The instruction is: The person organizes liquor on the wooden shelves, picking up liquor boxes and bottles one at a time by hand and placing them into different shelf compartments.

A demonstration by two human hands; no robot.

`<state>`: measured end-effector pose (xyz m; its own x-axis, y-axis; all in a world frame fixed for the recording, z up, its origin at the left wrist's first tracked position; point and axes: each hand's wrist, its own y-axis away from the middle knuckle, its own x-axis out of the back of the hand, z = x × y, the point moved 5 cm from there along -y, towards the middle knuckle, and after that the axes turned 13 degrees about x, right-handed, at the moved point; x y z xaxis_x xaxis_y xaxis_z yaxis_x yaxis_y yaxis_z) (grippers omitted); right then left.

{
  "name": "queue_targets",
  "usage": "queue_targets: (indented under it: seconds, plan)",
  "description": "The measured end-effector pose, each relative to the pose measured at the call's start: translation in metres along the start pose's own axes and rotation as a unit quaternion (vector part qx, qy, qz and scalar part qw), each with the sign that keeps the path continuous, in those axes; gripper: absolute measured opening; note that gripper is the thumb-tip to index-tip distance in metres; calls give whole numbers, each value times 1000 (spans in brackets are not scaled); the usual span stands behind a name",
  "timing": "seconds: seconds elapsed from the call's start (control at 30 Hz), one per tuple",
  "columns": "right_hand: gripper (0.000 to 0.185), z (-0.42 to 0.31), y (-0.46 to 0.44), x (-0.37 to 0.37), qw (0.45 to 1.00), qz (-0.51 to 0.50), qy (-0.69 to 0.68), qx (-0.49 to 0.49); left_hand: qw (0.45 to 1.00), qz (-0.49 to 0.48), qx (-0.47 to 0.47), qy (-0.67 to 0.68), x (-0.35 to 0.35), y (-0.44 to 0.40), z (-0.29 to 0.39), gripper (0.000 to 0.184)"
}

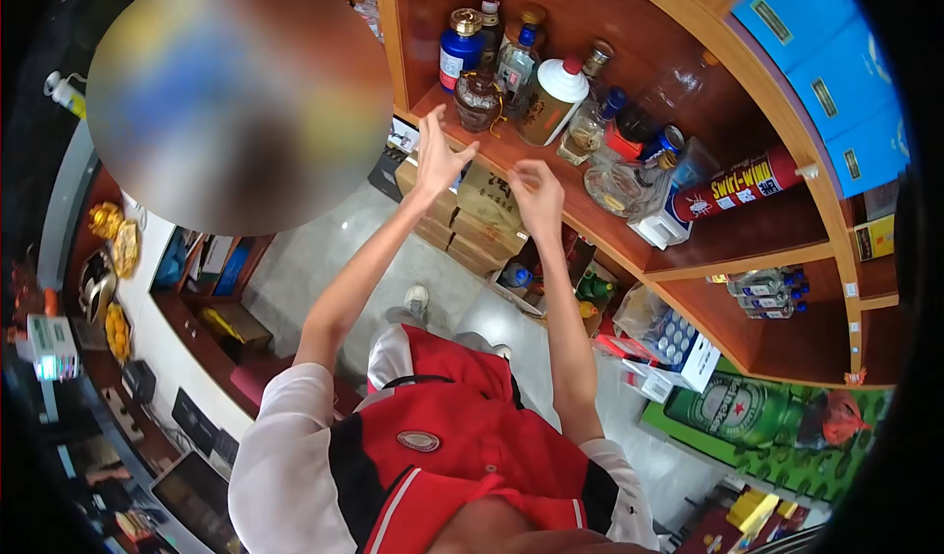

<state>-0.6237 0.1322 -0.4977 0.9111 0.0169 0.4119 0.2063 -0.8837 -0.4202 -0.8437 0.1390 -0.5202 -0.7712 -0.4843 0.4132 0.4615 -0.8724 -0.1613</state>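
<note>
My left hand is raised at the front edge of the wooden shelf, fingers and thumb apart, with nothing in it. Just beyond its fingertips stands a squat dark brown bottle. My right hand hovers before the same shelf edge, its fingers loosely bent and no object visible in it. Behind it are a white-capped bottle with a brown-green body and a clear glass bottle. A blue jar with a gold lid stands farther left. Neither hand visibly touches a bottle.
A red spray can lies on the shelf at the right, near a glass ashtray. Cardboard boxes sit below my hands. A green crate is on the floor at right; a white counter runs along the left.
</note>
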Motion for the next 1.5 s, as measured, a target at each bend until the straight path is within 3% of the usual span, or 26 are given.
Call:
queue_targets:
  seconds: [0.1, 0.13, 0.23, 0.4, 0.63, 0.8, 0.9, 1.07, 1.17, 1.27, 1.4, 1.47, 1.5]
  plan:
    - [46, 17, -29, -41, 999, 28, 0, -23, 1000, 11, -25, 3, -10, -35, 4, 117]
    - [46, 17, -39, -51, 999, 36, 7, -30, 1000, -1, -28, 7, -14, -43, 5, 117]
    - [73, 24, -61, -67, 995, 83, 1, -53, 997, -33, -25, 60, -29, -55, 5, 131]
    - [83, 21, -81, -84, 989, 135, -14, -55, 994, -15, -37, 98, -46, -66, -4, 130]
    - [82, 8, -79, -93, 992, 108, -14, -59, 993, -1, 14, 117, -31, -66, -7, 111]
    - [88, -31, -45, -79, 990, 92, 95, 41, 969, -66, 53, 230, -14, -44, -13, 107]
    - [100, -51, -4, -64, 993, 43, 101, 51, 905, -165, 141, 365, -5, -5, -7, 108]
    - [111, -89, 72, -15, 977, 8, 194, 86, 853, -273, 168, 411, 3, 69, 28, 85]
    - [103, -96, 124, 26, 952, 107, 265, 109, 818, -330, 184, 434, -12, 131, 71, 82]
    - [94, -106, 177, 92, 915, 221, 313, 129, 777, -386, 165, 468, -45, 202, 120, 93]
    - [86, -131, 249, 207, 858, 309, 373, 170, 782, -461, 64, 415, -88, 296, 202, 122]
    - [88, -152, 281, 269, 840, 342, 380, 182, 762, -502, 64, 405, -99, 341, 258, 130]
    - [94, -159, 297, 297, 829, 360, 383, 189, 766, -512, -3, 389, -110, 358, 283, 130]
